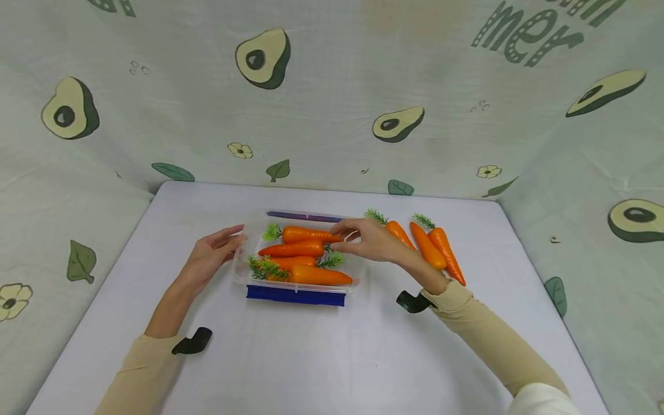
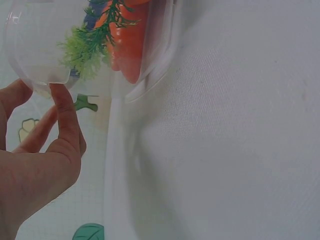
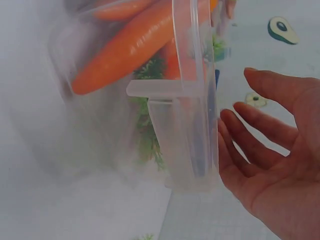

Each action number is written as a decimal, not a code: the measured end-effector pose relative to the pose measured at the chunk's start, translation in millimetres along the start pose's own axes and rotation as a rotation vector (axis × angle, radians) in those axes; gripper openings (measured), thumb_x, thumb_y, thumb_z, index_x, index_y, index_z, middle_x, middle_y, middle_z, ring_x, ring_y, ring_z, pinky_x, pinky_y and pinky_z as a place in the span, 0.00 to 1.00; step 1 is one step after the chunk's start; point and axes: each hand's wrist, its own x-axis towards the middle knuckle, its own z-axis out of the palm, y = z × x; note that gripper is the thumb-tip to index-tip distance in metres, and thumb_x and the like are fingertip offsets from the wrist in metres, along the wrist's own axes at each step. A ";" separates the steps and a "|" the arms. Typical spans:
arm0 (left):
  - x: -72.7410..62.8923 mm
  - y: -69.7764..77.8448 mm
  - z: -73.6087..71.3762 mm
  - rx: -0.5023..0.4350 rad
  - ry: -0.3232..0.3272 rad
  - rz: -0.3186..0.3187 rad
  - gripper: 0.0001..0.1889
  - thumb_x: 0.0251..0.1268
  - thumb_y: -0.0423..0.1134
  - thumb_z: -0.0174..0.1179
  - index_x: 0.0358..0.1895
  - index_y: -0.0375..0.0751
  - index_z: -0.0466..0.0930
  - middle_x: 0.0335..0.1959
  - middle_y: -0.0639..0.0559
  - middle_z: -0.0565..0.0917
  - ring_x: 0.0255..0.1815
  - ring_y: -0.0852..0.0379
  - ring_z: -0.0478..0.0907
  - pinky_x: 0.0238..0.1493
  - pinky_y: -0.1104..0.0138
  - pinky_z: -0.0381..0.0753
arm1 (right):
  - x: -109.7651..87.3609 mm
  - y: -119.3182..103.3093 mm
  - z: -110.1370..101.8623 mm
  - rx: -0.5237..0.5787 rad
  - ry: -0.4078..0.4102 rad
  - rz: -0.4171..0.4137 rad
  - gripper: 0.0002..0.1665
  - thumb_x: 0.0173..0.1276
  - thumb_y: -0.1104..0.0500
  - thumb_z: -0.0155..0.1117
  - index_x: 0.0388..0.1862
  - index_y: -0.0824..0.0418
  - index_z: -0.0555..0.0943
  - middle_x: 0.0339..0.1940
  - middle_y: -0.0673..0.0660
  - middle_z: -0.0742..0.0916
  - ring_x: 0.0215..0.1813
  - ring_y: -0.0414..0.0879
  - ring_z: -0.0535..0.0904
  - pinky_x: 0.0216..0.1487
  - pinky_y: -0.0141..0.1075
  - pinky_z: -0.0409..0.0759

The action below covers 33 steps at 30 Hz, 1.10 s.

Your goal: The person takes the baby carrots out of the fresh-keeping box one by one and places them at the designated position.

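L hand [image 1: 210,256] at far L: thumb & fingers pinch L end of clear plastic food container [image 1: 242,270], which sits on white table [image 1: 311,357]. In it, at least 4 artificial carrots [image 1: 319,275], leafy tops facing diff. ways; blue locking flap [image 1: 295,295] along near side. R hand [image 1: 365,241] at container's R end, nr a carrot tip: fingers loosely bent, thumb apart, no visible hold. Further R, 3 loose carrots [image 1: 427,248] on table.

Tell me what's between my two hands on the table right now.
In the head view, most of the clear box, with carrots inside it, lies between your left hand and right hand.
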 end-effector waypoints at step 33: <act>1.6 -1.6 0.3 -0.027 0.004 0.000 0.37 0.73 0.58 0.61 0.77 0.41 0.67 0.69 0.37 0.75 0.55 0.60 0.76 0.52 0.78 0.79 | 12.7 -1.7 38.9 0.002 -0.335 -0.025 0.22 0.70 0.61 0.73 0.60 0.67 0.82 0.56 0.58 0.86 0.52 0.45 0.82 0.58 0.39 0.82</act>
